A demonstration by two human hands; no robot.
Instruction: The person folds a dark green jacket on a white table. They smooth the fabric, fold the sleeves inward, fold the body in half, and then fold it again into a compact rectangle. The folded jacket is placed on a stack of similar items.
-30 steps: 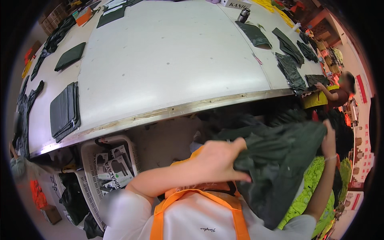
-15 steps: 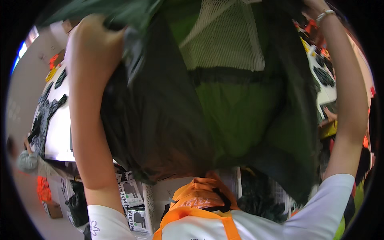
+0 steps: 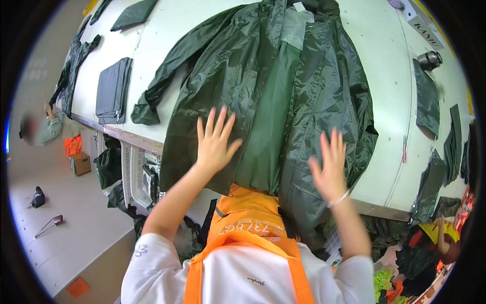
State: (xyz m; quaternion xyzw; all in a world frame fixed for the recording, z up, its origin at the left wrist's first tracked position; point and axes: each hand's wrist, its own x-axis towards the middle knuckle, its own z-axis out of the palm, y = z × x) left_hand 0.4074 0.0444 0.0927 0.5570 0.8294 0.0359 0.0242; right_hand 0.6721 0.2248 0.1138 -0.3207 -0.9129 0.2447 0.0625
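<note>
A dark green rain jacket (image 3: pixel 329 86) lies spread on the white table, front side up and unfastened. Its lighter green inside and a pale mesh lining (image 3: pixel 296 33) show through the gap. My left hand (image 3: pixel 216 143), fingers spread, is over the lower left front panel. Over the lower right panel is my right hand (image 3: pixel 330 164), also with spread fingers. Neither hand holds anything; whether the palms touch the fabric I cannot tell. The jacket's hem hangs past the table's near edge, against my orange apron (image 3: pixel 248 213).
On the white table (image 3: pixel 385 172), a folded dark green garment (image 3: pixel 112 93) lies left of the jacket. More folded ones (image 3: pixel 428 101) lie at the right, near a metal flask (image 3: pixel 430 60). A co-worker (image 3: pixel 48 126) is at the far left. White baskets (image 3: pixel 134 169) stand below the table edge.
The jacket, held up high in both hands before, now lies on the table. Both hands have let go and come down over its front panels.
</note>
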